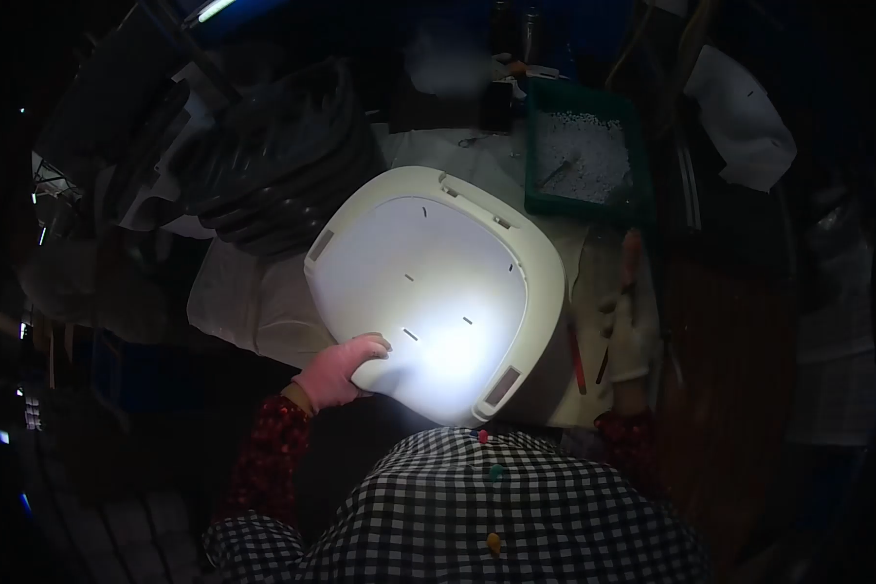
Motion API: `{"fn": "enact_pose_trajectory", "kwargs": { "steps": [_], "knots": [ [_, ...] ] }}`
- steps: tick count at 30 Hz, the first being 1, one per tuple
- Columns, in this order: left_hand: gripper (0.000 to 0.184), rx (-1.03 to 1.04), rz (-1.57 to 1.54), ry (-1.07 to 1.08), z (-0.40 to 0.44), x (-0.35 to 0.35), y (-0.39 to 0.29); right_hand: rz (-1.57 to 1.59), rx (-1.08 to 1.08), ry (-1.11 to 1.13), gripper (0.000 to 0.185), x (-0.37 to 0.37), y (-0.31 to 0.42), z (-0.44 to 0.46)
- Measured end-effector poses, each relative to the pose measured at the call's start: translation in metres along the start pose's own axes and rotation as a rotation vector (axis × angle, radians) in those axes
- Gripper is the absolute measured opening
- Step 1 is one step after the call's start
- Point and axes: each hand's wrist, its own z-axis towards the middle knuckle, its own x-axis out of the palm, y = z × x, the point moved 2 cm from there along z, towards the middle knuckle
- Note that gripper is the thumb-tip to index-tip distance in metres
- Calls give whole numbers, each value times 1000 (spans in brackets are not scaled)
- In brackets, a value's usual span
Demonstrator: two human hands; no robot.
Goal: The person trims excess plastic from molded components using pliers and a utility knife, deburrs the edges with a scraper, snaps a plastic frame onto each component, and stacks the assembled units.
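Note:
A white plastic shell [438, 282], rounded like a seat, lies tilted in front of me with a bright light spot on its lower part. Several short slots pierce its face, and cutouts show along its rim. My left hand [333, 375], in a pink glove with bare fingertips, is closed on the shell's lower left edge, thumb on top. My right hand [629, 336], also gloved and in dim light, is stretched out to the right of the shell, fingers extended and apart from it. Beside that hand a thin red tool [577, 358] lies on the worktop.
At the back right stands a green tray [586, 206] with many small white pieces in it. Dark ribbed plastic parts [282, 156] are stacked at the back left. A white sheet-like piece [745, 122] is at the far right. Much of the surroundings is dark.

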Motion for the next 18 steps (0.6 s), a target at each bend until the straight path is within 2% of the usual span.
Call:
{"fn": "enact_pose_trajectory", "kwargs": {
  "steps": [1,2,3,4,6,7,8,10,11,12,14,16,18],
  "knots": [
    [60,-84,-176,-160,-11,14,21,-1,18,-4,33,8,-8,-1],
    [62,-167,-344,-318,-20,21,32,2,-4,105,29,20,-18,-2],
    [65,-230,-328,-311,-25,25,34,9,-27,206,27,31,-28,-2],
    [65,-231,-327,-288,-24,24,26,11,-8,194,27,36,-36,1],
    [66,-357,-505,-288,-26,23,11,-102,-100,190,28,46,-49,10],
    [64,-342,-617,-346,-24,23,6,-12,-46,176,23,50,-54,19],
    [64,-341,-608,-324,-21,28,6,-5,-32,159,23,53,-56,30],
    [61,-462,-542,-494,-23,37,5,-84,-111,281,17,60,-49,44],
    [59,-504,-627,-574,-22,42,-1,-32,-79,324,10,56,-39,43],
    [59,-514,-609,-557,-30,48,6,-14,-61,316,10,54,-33,39],
    [58,-579,-579,-626,-55,56,24,66,-249,617,14,55,-25,16],
    [58,-661,-569,-671,-64,62,19,133,-194,683,15,58,-24,-11],
    [59,-832,-578,-692,-76,74,23,196,-158,746,16,60,-23,-21]
  ]
}}
